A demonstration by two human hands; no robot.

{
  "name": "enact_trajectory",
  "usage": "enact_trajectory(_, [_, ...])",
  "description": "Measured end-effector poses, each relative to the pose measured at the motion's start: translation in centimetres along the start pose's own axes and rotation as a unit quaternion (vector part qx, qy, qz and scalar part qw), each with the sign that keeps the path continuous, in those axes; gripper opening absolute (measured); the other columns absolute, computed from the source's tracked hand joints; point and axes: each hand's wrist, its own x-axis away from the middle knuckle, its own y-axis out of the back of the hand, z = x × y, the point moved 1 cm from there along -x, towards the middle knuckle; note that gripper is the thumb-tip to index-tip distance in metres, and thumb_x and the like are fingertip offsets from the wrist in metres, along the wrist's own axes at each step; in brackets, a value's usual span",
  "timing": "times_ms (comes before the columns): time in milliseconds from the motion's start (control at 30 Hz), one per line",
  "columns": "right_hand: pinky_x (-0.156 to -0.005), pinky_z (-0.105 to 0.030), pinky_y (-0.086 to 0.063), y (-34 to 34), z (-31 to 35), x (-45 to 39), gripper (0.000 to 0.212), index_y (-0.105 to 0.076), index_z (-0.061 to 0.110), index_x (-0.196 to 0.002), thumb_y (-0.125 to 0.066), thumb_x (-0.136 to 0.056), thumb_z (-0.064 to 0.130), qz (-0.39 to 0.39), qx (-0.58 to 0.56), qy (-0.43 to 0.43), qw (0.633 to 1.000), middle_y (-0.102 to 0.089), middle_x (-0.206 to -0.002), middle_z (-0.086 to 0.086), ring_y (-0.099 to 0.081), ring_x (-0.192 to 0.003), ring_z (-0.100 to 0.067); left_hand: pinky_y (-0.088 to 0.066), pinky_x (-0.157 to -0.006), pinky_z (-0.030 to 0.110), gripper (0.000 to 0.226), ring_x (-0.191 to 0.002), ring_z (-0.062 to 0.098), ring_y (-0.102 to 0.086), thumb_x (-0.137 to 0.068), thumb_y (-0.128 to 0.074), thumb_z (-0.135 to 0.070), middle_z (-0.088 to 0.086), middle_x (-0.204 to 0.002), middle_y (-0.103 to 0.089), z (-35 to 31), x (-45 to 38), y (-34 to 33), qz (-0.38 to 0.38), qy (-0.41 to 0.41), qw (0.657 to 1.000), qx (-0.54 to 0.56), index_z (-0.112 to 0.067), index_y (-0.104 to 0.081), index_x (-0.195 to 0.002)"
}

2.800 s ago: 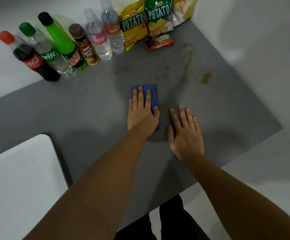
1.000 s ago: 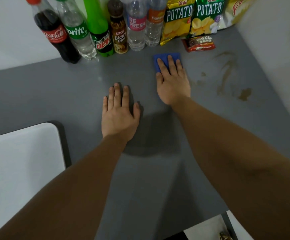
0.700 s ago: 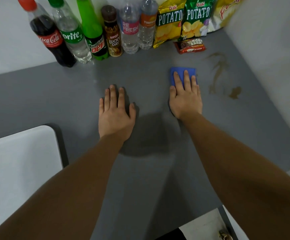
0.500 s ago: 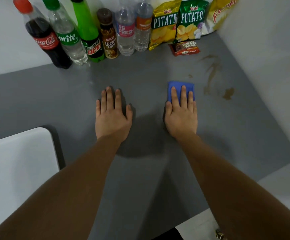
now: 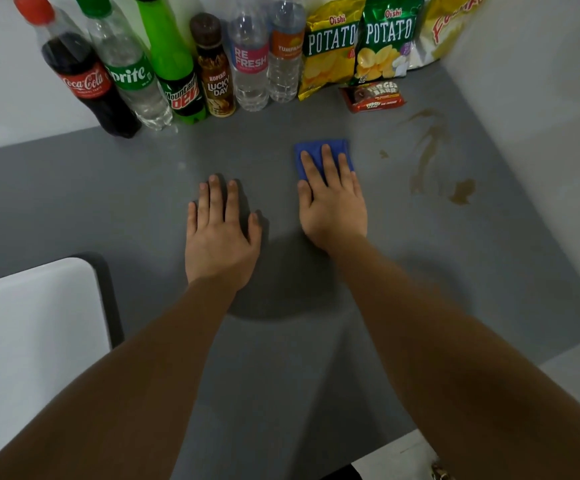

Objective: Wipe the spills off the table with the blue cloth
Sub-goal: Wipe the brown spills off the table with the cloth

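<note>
Grey table [image 5: 143, 188], blue cloth [image 5: 321, 150] flat under right hand [image 5: 333, 206]

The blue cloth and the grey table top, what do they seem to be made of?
The folded blue cloth under the right hand looks like soft matte fabric, perhaps microfibre: no shine, rounded edges. The grey table top looks smooth and hard, likely laminate or plastic: brown spills sit on its surface.

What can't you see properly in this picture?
- Blue cloth: near part hidden under the right hand, head view.
- Mountain Dew bottle: cap cut off by the top edge.
- Yellow snack bag: name cut off at the top.
- Left hand: palm faces down, unseen.
</note>
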Motion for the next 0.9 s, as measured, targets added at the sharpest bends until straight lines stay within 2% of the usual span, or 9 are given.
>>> enact_trajectory(167, [-0.128, -0.042, 0.000, 1.5, -3.2, -2.9, 0.057, -0.011, 0.038, -0.164, -0.020, -0.108, 0.048, -0.009, 0.007, -0.048, 0.999, -0.003, -0.173, 0.004, 0.002, -0.159, -0.024, -0.008, -0.129, 0.042, 0.067, -0.159, 0.023, -0.008, -0.105, -0.022, -0.054, 0.007, -0.172, -0.012, 0.3, -0.1, -0.2, -0.004, -0.001, 1.000, 0.002, -0.019, -0.021, -0.163])
enact_trajectory(367, [-0.128, -0.041, 0.003, 2.8, -7.3, -2.7, 0.058, -0.006, 0.037, -0.164, -0.015, -0.108, 0.050, -0.012, 0.008, -0.111, 0.994, 0.003, -0.173, 0.003, 0.005, -0.159, -0.024, -0.008, -0.129, 0.043, 0.067, -0.158, 0.024, -0.009, -0.105, -0.024, -0.052, 0.008, -0.171, -0.014, 0.2, -0.1, 0.0, -0.005, -0.003, 1.000, 0.009, -0.018, -0.023, -0.162])
enact_trajectory(633, [-0.127, -0.043, 0.002, 2.7, -10.6, 2.6, 0.061, -0.003, 0.035, -0.164, -0.014, -0.106, 0.051, -0.021, 0.000, -0.177, 0.984, 0.006, -0.173, 0.000, 0.006, -0.159, -0.026, -0.005, -0.129, 0.043, 0.068, -0.159, 0.023, -0.003, -0.105, -0.023, -0.052, 0.007, -0.172, -0.008, -0.2, 0.0, 0.8, 0.027, -0.002, 1.000, 0.007, -0.018, -0.017, -0.164])
enact_trajectory(900, [-0.125, -0.040, 0.009, 1.8, -8.7, 9.7, 0.060, 0.002, 0.033, -0.164, -0.012, -0.108, 0.049, -0.018, 0.015, -0.180, 0.983, 0.011, -0.172, -0.003, 0.010, -0.158, -0.026, -0.001, -0.128, 0.044, 0.066, -0.159, 0.026, 0.001, -0.107, -0.026, -0.048, 0.009, -0.172, -0.003, -0.5, 0.0, 1.4, 0.052, -0.002, 0.998, 0.018, -0.016, -0.015, -0.164])
